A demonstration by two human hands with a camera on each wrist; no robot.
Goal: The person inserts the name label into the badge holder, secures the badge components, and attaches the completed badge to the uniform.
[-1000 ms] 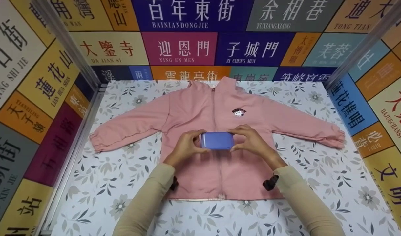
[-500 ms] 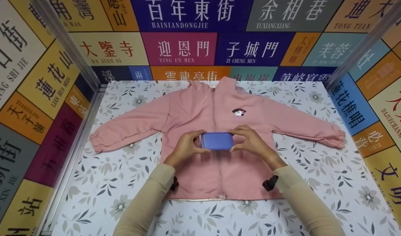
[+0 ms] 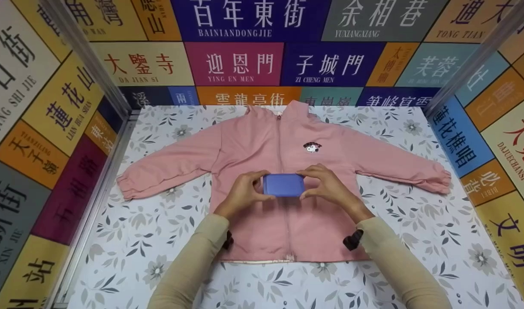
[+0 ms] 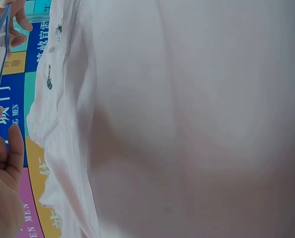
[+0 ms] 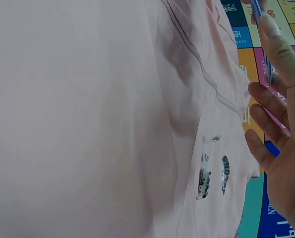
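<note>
A flat blue rectangular object (image 3: 283, 185), about as big as a phone, is held level above a pink zip jacket (image 3: 253, 231). Its exact kind cannot be told. My left hand (image 3: 244, 191) pinches its left end between thumb and fingers. At the other end, my right hand (image 3: 330, 187) pinches it in the same way. Seen nearly edge-on, the blue object (image 4: 2, 59) looks thin in the left wrist view. The jacket lies spread front up, sleeves out to both sides, with a small cartoon dog patch (image 3: 312, 148) on its chest.
White cloth with a grey leaf print (image 3: 159, 240) covers the table under the jacket. Colourful panels with street names (image 3: 240, 63) stand behind and on both sides, joined by metal posts (image 3: 92, 56). Dark straps (image 3: 353, 239) sit at the wrists.
The blue object has tilted very slightly between my hands, and the pale strip along its left edge has faded. Both hands stay almost still; the jacket has not moved.
</note>
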